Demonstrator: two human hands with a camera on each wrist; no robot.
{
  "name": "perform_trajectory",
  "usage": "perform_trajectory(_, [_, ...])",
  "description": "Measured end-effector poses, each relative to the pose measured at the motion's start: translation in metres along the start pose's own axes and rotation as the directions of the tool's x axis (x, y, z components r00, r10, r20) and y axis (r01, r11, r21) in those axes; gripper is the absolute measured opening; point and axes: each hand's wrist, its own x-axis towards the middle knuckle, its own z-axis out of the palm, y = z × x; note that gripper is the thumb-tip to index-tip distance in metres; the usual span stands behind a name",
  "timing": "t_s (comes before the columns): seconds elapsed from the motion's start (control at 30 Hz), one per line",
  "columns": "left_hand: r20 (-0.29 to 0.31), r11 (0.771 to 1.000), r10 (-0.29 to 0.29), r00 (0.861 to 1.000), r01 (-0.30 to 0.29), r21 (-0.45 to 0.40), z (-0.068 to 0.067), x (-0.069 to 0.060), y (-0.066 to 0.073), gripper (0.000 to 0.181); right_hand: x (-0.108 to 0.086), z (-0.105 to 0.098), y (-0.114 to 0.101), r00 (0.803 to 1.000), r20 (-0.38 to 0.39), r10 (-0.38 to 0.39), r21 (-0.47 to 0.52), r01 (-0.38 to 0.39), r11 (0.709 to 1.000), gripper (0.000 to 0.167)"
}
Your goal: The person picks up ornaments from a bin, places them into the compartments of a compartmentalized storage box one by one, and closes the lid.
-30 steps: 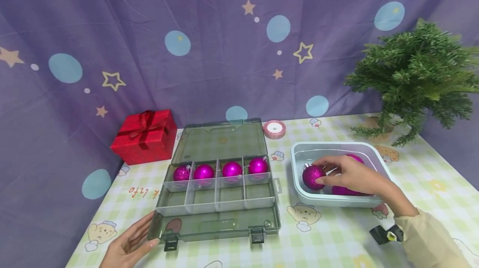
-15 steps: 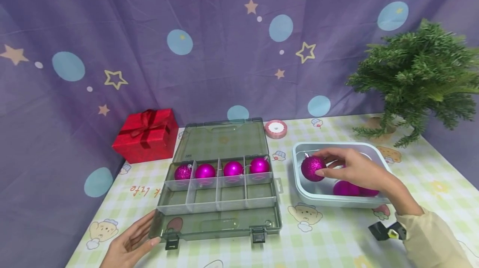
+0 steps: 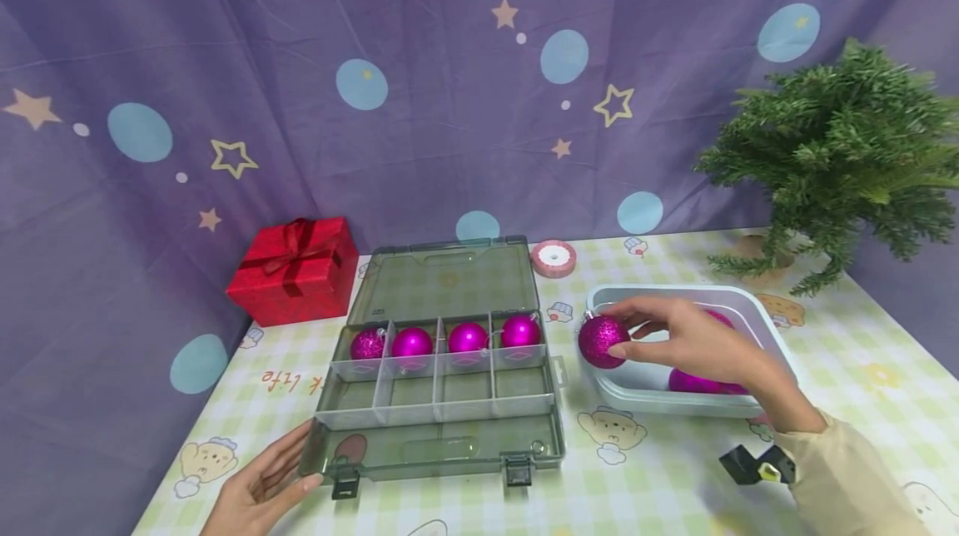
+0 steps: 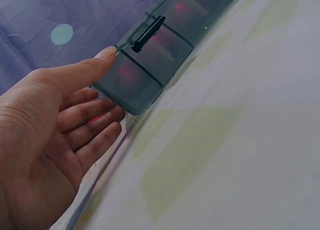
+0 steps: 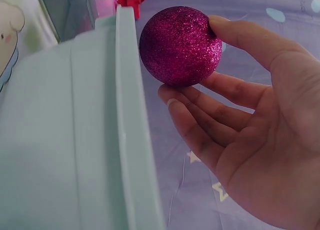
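My right hand (image 3: 685, 344) pinches a glittery magenta Christmas bauble (image 3: 603, 342) between thumb and fingertips. The bauble hangs over the left rim of a pale blue plastic tub (image 3: 610, 390), its silver cap upward. More magenta baubles (image 3: 697, 382) lie in the tub, partly hidden by the hand. A clear grey compartment box (image 3: 442, 469) stands unlatched with its lid laid back. Its back row has a magenta bauble (image 3: 412, 344) in each compartment; the middle row holds none. My left hand (image 4: 65, 120) holds the box's near left corner, thumb at the front and fingers along the side.
A red gift box (image 3: 295, 274) with a ribbon bow sits at the back left. Behind the compartment box lies a pink ribbon roll (image 3: 553, 259). A small artificial Christmas tree (image 3: 835, 161) stands at the back right, before a purple curtain (image 3: 419, 161).
The right hand has lifted the glittery bauble from inside the tub and carried it left to above its rim. The left hand keeps its place on the compartment box.
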Motion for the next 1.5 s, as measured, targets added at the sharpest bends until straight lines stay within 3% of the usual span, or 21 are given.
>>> perform_trajectory(0.2, [0.001, 1.0, -0.001, 1.0, 0.001, -0.006, 0.0, 0.0, 0.0, 0.08, 0.011, 0.009, -0.005, 0.998, 0.014, -0.053, 0.041, 0.053, 0.998, 0.04])
perform_trajectory(0.57, [0.005, 1.0, 0.001, 1.0, -0.001, -0.001, 0.001, -0.001, 0.001, 0.08, 0.031, 0.028, -0.008, 0.995, 0.062, -0.073, 0.062, 0.069, 0.996, 0.043])
perform_trajectory(1.0, [0.009, 1.0, -0.019, 1.0, 0.019, -0.016, 0.0, -0.001, 0.001, 0.081, 0.049, 0.051, -0.007, 0.992, 0.113, -0.059, 0.137, 0.043, 0.99, 0.043])
perform_trajectory(1.5, [0.002, 1.0, -0.01, 1.0, 0.01, -0.021, 0.0, 0.0, 0.0, 0.079, 0.058, 0.062, -0.008, 0.992, 0.108, -0.057, 0.09, 0.048, 0.995, 0.043])
